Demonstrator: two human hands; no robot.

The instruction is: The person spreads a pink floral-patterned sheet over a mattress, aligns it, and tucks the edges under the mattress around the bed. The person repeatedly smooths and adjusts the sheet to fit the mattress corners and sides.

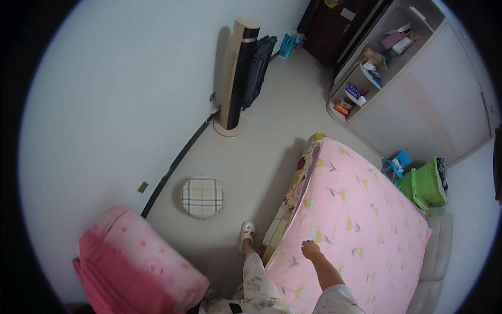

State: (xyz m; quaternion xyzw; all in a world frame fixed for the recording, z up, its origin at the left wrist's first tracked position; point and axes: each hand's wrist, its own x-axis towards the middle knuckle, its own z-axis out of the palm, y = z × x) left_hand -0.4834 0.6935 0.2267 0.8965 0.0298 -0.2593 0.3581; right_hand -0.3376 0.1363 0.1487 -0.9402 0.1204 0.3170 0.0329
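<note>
My right hand (310,249) hangs in front of me, seen above the near side of a bed with a pink flower-patterned sheet (353,219). Its fingers look curled, and nothing shows in it; whether it touches the sheet cannot be told. My left hand is out of view. One foot in a pale clog (247,232) is on the floor beside the bed. A round stool with a plaid cover (202,197) stands ahead of that foot, to the left. At the lower left is a piece of furniture under a pink and red cover (157,251).
A tower fan (235,78) stands by the left wall, with a dark folded object (259,72) behind it. A wardrobe with open corner shelves (362,72) is at the upper right, near a dark door (327,33). Green bins (425,183) and a small blue chair (398,163) stand beyond the bed.
</note>
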